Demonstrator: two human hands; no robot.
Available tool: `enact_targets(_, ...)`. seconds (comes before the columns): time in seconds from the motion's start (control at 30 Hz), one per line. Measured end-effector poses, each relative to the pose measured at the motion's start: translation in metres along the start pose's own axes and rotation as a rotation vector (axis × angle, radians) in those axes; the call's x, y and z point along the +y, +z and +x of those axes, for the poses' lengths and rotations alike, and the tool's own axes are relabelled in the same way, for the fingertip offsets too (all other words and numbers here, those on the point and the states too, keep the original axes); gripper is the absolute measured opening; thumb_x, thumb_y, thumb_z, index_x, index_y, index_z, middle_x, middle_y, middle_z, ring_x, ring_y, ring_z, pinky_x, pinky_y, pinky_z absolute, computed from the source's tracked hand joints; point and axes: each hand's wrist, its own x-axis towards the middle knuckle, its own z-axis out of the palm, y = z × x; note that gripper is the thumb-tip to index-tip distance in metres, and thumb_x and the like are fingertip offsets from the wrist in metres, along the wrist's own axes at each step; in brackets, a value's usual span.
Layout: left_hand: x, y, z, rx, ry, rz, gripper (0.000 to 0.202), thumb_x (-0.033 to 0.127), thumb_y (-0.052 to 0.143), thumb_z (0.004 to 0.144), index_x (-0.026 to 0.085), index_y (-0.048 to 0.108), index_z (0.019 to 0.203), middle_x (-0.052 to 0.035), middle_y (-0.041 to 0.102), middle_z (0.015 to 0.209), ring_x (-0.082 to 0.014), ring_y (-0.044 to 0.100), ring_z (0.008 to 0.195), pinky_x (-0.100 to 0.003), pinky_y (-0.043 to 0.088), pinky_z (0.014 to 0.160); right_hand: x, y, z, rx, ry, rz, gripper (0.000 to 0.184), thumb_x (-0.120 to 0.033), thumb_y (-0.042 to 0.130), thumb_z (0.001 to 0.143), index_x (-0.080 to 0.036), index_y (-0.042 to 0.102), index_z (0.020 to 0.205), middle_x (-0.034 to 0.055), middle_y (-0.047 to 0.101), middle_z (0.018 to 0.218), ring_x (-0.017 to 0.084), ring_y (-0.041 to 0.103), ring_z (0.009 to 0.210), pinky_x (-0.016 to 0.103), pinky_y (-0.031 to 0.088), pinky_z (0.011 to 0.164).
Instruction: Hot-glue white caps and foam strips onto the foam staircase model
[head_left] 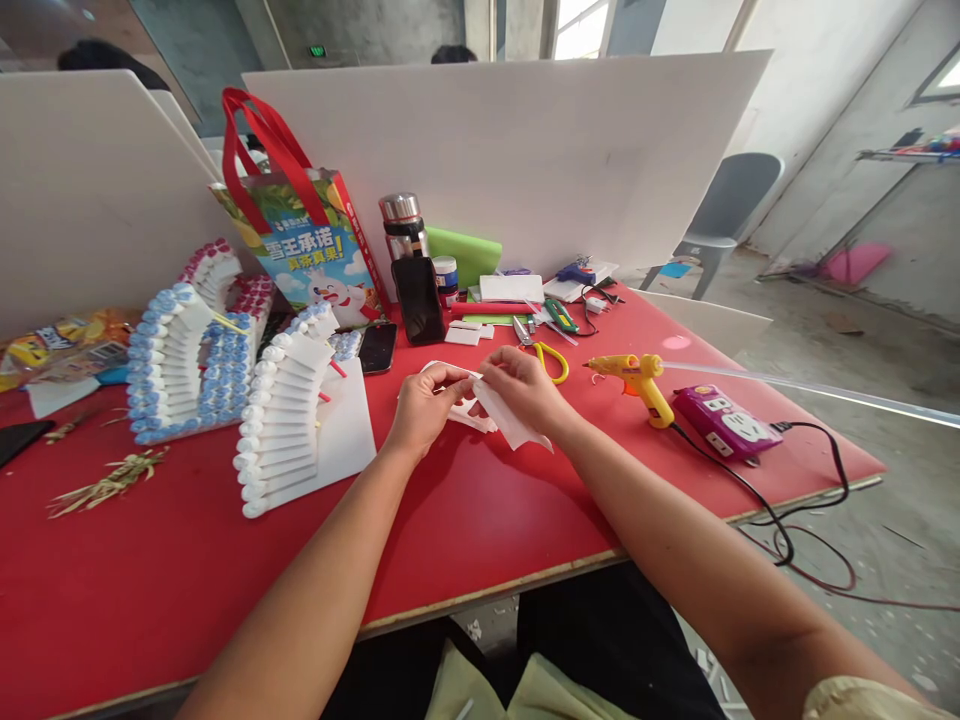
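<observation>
Left hand (426,408) and right hand (523,385) pinch a white sheet (508,414), most of it extending below their grip.

Red-handled shopping bag (319,250) stands in front of the big white panel (562,150), steel-topped flask (403,222) just right of it, flat dark phone (378,348) nearby, snack packet (71,345) far left, grey chair (731,205) off right, green sign (318,51) lit at back.
</observation>
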Motion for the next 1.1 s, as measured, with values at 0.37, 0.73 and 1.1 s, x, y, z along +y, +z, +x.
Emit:
enact_targets(0.37,0.005,-0.004,0.0,0.0,-0.017,-0.047,0.024,0.04,0.083,0.073,0.018,0.078,0.082,-0.0011,0.065,0.071,-0.0132,0.053,0.067,-0.026,0.044,0.067,-0.007,-0.009,0.002,-0.275,0.349,0.488,0.018,-0.032,0.068,0.091,-0.016,0.063,0.095,0.0052,0.069,0.078,0.02,0.07,0.066,0.04,0.063,0.069)
enact_targets(0.73,0.005,-0.004,0.0,-0.001,-0.02,-0.049,0.025,0.041,0.083,0.074,0.018,0.08,0.082,-0.0035,0.069,0.078,-0.0129,0.052,0.067,-0.027,0.044,0.067,-0.003,-0.01,0.002,-0.229,0.23,0.293,0.038,-0.043,0.087,0.073,-0.017,0.064,0.084,0.0049,0.07,0.066,0.02,0.069,0.06,0.032,0.06,0.055)
enact_targets(1.1,0.002,-0.001,0.0,0.038,-0.045,-0.074,0.023,0.039,0.083,0.073,0.018,0.079,0.08,-0.0029,0.069,0.075,-0.0117,0.051,0.064,-0.027,0.044,0.064,0.002,-0.001,0.005,-0.035,0.112,0.117,0.036,-0.042,0.086,0.07,-0.016,0.062,0.077,0.0036,0.07,0.066,0.017,0.066,0.052,0.029,0.056,0.044)
